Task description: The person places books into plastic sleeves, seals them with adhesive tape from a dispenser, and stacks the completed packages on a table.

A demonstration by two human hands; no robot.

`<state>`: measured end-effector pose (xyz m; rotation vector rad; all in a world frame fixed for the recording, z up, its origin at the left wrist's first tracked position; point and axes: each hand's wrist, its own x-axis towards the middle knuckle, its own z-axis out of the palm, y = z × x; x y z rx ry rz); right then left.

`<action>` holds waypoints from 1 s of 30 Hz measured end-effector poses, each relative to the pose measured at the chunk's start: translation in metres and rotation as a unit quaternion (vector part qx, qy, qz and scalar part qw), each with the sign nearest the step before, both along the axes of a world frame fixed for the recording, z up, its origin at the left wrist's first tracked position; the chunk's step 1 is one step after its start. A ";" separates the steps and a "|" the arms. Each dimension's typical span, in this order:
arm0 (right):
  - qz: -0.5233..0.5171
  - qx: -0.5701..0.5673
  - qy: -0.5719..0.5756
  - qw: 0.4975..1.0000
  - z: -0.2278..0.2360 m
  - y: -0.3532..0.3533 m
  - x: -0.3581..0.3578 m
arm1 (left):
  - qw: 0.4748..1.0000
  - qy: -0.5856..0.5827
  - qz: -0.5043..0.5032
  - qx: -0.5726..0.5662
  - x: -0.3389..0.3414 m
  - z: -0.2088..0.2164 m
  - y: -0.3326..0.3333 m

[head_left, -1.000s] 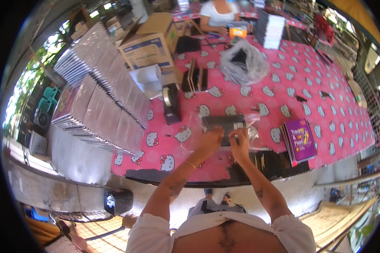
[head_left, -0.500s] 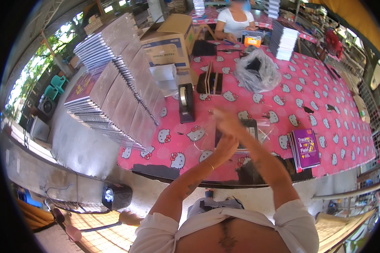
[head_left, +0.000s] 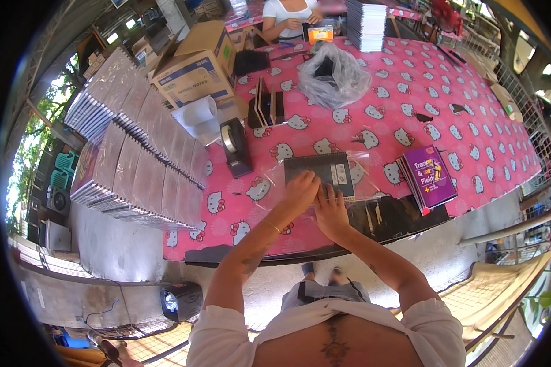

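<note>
At the table's near edge, we record a torn black patch (head_left: 398, 218) in the pink printed cover (head_left: 373, 131). Just beyond it, our right hand (head_left: 330, 207) lies with fingers extended over the near part of a dark notebook (head_left: 306, 164); we cannot tell whether they pinch anything. Our left hand (head_left: 302, 188) is just beside it, fingers bent down onto the same notebook; its grip is likewise unclear to us. The notebook lies flat before us, a pale label (head_left: 340, 174) toward its right side, with clear plastic film (head_left: 362, 177) spreading past both sides. To the right we note a short pile of purple books (head_left: 431, 177); to the left, a black tape dispenser (head_left: 236, 147) and tall stacks of spiral-bound books (head_left: 138, 159). Farther out, we observe upright brown-edged boards (head_left: 266, 104), a crumpled clear bag (head_left: 338, 82) and an open cardboard box (head_left: 196, 73). Farthest, we log an orange pack (head_left: 321, 35), a tall pale stack (head_left: 367, 27) and a co-worker (head_left: 283, 13) in white.
</note>
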<state>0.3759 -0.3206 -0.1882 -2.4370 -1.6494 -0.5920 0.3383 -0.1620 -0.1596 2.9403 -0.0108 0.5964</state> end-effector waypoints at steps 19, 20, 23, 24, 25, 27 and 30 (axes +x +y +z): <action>0.066 -0.013 0.082 0.994 0.026 0.006 0.038 | 0.913 -0.040 0.382 -0.138 -0.135 -0.025 0.120; 0.074 -0.012 0.083 0.994 0.023 0.005 0.041 | 0.889 -0.144 0.380 -0.210 -0.134 -0.013 0.141; 0.074 -0.025 0.087 0.993 0.021 0.005 0.041 | 0.755 -0.188 0.356 -0.517 -0.116 0.010 0.196; 0.065 -0.037 0.088 0.993 0.022 0.002 0.043 | 0.609 -0.117 0.315 -0.718 -0.109 0.010 0.209; 0.077 -0.037 0.088 0.993 0.025 0.005 0.039 | 0.606 -0.126 0.322 -0.716 -0.117 -0.001 0.228; 0.108 -0.017 0.130 0.985 0.033 0.014 0.031 | 0.626 -0.102 0.248 -0.732 -0.145 -0.027 0.260; 0.074 -0.017 0.115 0.990 0.026 0.001 0.044 | 0.657 -0.308 0.262 -0.636 -0.091 -0.043 0.196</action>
